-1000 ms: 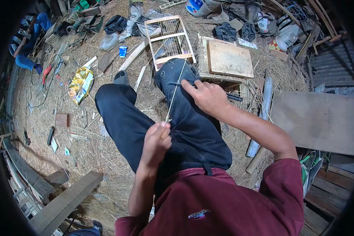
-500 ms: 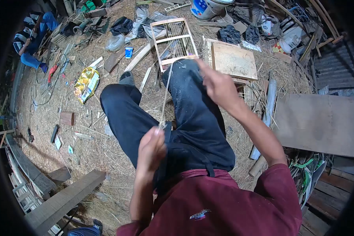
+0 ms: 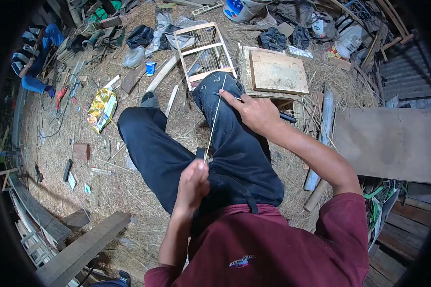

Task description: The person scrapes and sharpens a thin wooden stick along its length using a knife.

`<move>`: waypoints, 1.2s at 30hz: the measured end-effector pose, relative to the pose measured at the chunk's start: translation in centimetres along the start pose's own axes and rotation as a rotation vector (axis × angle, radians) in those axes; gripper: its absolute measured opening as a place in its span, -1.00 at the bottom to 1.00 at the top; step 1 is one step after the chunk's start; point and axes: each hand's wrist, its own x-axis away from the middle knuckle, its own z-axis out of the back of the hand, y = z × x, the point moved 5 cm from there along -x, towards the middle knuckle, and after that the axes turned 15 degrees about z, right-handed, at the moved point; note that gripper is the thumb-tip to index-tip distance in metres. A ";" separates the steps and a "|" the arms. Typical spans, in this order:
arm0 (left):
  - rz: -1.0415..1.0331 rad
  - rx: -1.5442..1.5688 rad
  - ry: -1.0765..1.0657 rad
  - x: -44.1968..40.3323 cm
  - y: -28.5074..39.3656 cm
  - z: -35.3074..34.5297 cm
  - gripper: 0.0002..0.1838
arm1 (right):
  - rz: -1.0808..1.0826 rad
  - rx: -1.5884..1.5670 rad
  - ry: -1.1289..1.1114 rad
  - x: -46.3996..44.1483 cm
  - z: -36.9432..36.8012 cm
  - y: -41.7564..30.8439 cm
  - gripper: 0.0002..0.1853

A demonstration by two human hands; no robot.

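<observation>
My left hand [image 3: 194, 181] is closed in a fist around the lower end of a thin pale stick [image 3: 214, 119], which slants up over my right thigh towards the knee. My right hand [image 3: 259, 114] is wrapped around a knife, its index finger stretched along to the stick. A narrow dark blade [image 3: 217, 94] crosses the stick near its upper end, and a dark handle end [image 3: 287, 117] sticks out behind the palm. Most of the handle is hidden by my fingers.
Beyond my knees stand a wooden frame with thin bars [image 3: 203, 50] and a wooden board [image 3: 278, 71]. A yellow packet [image 3: 102, 110] lies on the straw-covered ground. A seated person [image 3: 36, 57] is at far left, a beam [image 3: 84, 248] at lower left, a brown sheet [image 3: 385, 143] at right.
My right hand has come back from beyond the knee, bringing the blade against the stick. My left hand has shifted slightly right and down, still gripping the stick.
</observation>
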 end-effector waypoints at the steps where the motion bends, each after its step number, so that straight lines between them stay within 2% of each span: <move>1: 0.003 0.016 0.004 1.2 -0.8 0.7 -0.81 | -0.016 -0.012 0.006 0.0 0.2 0.1 -0.36; 3: 0.009 0.045 0.011 3.7 -2.2 2.4 -0.81 | -0.051 -0.036 0.018 0.1 0.4 0.2 -0.36; 6: 0.156 0.099 0.016 8.0 -1.6 3.7 -0.79 | -0.118 -0.185 0.136 0.5 0.2 1.0 -0.37; 9: 0.077 0.127 0.036 7.7 -0.3 4.4 -0.81 | -0.053 -0.392 0.592 0.8 0.2 1.9 -0.37; 10: 0.075 0.106 0.025 6.8 0.5 3.4 -0.81 | -0.042 -0.385 0.657 0.8 0.8 1.6 -0.35; 13: 0.064 0.125 -0.001 2.0 2.3 0.4 -0.84 | 0.038 -0.231 0.447 1.2 3.2 -0.5 -0.34; 14: 0.063 0.148 -0.083 0.1 2.8 -0.5 -0.86 | 0.084 -0.125 0.368 1.2 3.5 -1.3 -0.33; 17: 0.086 0.176 -0.144 -4.3 3.9 -3.4 -0.86 | 0.194 0.056 0.270 1.3 1.9 -2.0 -0.35; 20: 0.092 0.192 -0.209 -6.4 3.9 -4.0 -0.85 | 0.128 0.040 0.148 1.1 0.7 -1.3 -0.36; 23: 0.075 0.240 -0.204 -6.4 3.7 -3.3 -0.84 | 0.118 0.010 0.114 0.8 0.2 -1.5 -0.36; 29: 0.039 0.127 -0.119 -2.7 1.7 -2.0 -0.82 | -0.004 -0.029 0.123 0.6 -0.1 -0.3 -0.38; 33: 0.137 0.110 0.005 1.9 -1.1 0.1 -0.79 | -0.038 -0.027 0.137 0.8 0.0 0.2 -0.37; 36: 0.171 0.140 -0.110 5.6 -2.2 2.8 -0.79 | -0.145 -0.050 0.163 1.0 0.0 1.3 -0.46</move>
